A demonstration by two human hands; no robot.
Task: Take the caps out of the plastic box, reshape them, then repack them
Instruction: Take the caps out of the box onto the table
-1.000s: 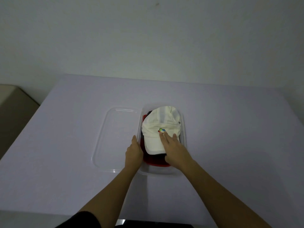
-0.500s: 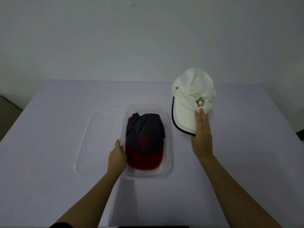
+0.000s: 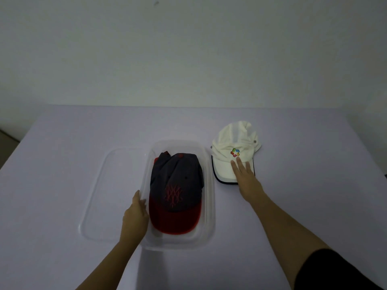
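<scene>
Since half a second ago, the white cap (image 3: 234, 153) has come down from the air and now lies on the tabletop (image 3: 62, 185) just right of the plastic box (image 3: 209, 197), crown away from the person, brim toward them. One second ago it sat on top of the pile inside the box.

Dim light makes much hard to read. The box's clear walls nearly vanish against the pale tabletop, and the clear lid (image 3: 98, 195) lying flat just left of the box shows only as a faint outline. A dark cap (image 3: 176, 189) with a red brim and a red stitched emblem fills the box; a scrap of red cloth shows behind its crown, and whether that belongs to another cap underneath cannot be told. The white cap's crown is crumpled, and its small coloured logo is too small to make out in detail.

The left hand (image 3: 134, 218) rests against the box's left wall, thumb up along the rim, its fingers hidden on the inside, so its grip cannot be judged. The right hand (image 3: 245, 176) lies palm down, arm stretched forward, fingers spread flat on the white cap's brim, pinching nothing. A dark sleeve (image 3: 335, 273) is cut off at the lower right corner.
</scene>
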